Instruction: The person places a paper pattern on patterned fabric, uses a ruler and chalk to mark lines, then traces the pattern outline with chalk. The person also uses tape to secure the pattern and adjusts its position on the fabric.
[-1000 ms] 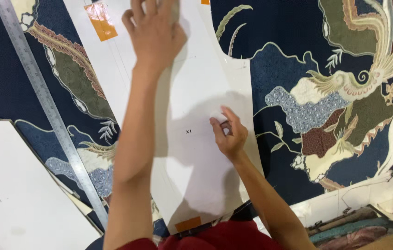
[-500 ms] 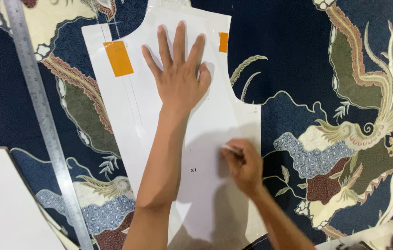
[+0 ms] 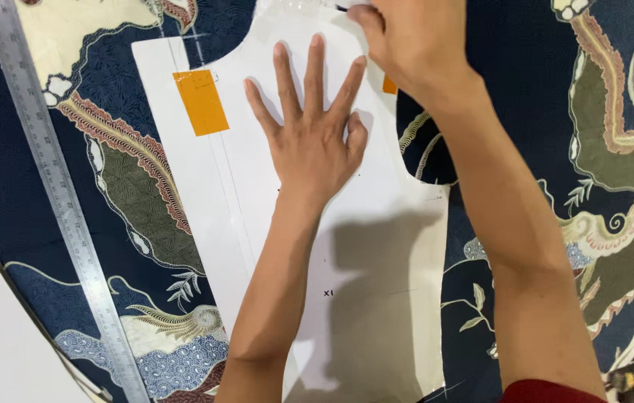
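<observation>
Patterned fabric (image 3: 541,89) under paper pattern (image 3: 377,298), lengthwise away; left hand (image 3: 313,142) splayed flat, right hand (image 3: 406,45) fingers pinched.

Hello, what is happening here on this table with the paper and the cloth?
A person works with both hands on a white paper pattern piece that lies on a dark blue patterned fabric. The left hand presses flat on the paper, fingers spread. The right hand is at the top edge of the paper, fingers pinched together; what they hold is not clear. An orange tape patch sits on the paper. A long metal ruler lies on the fabric, to the left.
</observation>
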